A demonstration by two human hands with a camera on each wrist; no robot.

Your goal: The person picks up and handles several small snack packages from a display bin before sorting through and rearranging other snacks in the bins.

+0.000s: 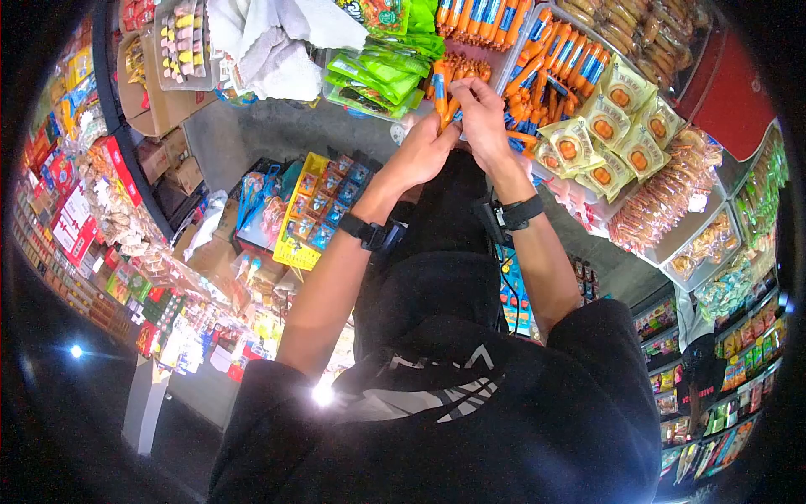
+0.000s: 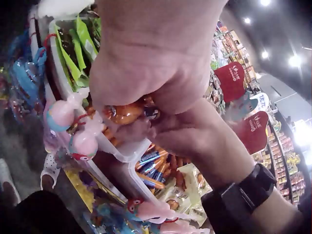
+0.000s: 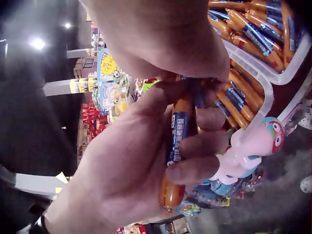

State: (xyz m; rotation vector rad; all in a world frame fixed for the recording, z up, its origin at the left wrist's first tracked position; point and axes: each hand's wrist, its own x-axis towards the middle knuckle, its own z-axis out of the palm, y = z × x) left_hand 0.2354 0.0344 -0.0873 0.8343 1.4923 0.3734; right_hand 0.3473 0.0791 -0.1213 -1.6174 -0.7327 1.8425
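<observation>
My left hand grips wrapped sausages in orange film with blue labels, its fingers curled round them over the bins. One sausage lies lengthwise in its palm in the right wrist view, with part of another beside it. My right hand meets the left one, thumb and fingers pinching the upper ends of these sausages. Those ends are mostly hidden behind the right hand in that view. In the left wrist view an orange sausage end shows between the two hands. More such sausages fill the bins just beyond.
Green snack bags lie left of the sausages, beside a white cloth. Cream packets are piled on the right. Pink inflatable toys hang along the bins' front edge. A yellow crate of small packs stands lower left.
</observation>
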